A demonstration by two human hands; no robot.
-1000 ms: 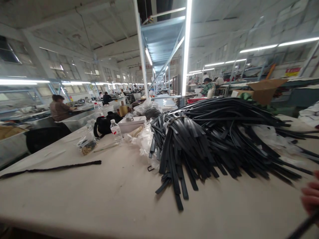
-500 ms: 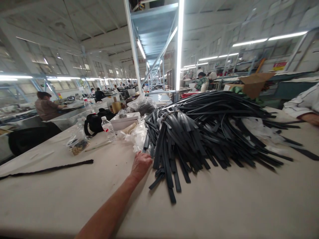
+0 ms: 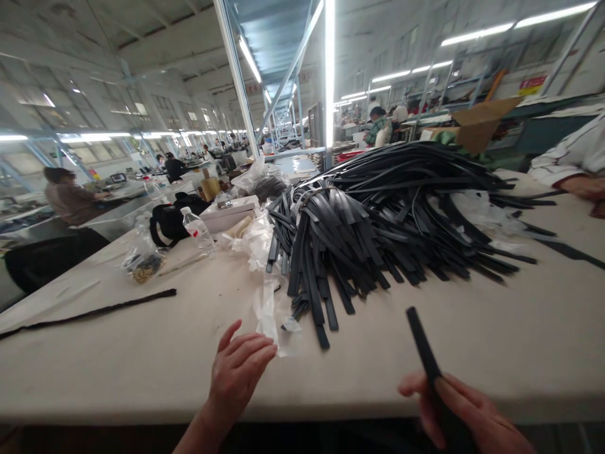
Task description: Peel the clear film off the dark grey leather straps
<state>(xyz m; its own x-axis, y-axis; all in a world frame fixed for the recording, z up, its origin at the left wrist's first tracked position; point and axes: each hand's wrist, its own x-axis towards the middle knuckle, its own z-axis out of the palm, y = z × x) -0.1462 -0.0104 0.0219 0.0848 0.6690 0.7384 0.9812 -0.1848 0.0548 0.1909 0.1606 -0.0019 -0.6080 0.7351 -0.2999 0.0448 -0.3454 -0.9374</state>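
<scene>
Across the beige tabletop [image 3: 142, 372] in front of you, a big heap of flat black strips [image 3: 331, 233] fills the middle and right, its loose ends fanned towards you. Crumpled clear plastic [image 3: 267, 312] spills from its left side down towards your left hand [image 3: 242, 369], lying between that hand and the heap. Farther left stand a water bottle [image 3: 197, 230], a white box [image 3: 231, 214] and a black bag [image 3: 171, 222]; near them lies a clear bag of small brass-coloured pieces [image 3: 144, 268], with a long dark cord [image 3: 94, 311] nearer you. At the far right, a co-worker's white sleeve [image 3: 570, 151] and hand [image 3: 586, 186] rest at the table.

The cord runs out of view on the left, and the co-worker is cut off on the right. Your left thumb is hard to make out, and the lower end of the single black strip [image 3: 421, 343] is lost in your right hand [image 3: 431, 382].

That hand pinches the strip between thumb and fingers, its free end pointing up and away, apart from the heap. Your left fingers are loosely extended, tips at the plastic's edge — they seem to touch it, but you cannot tell whether they grip.
</scene>
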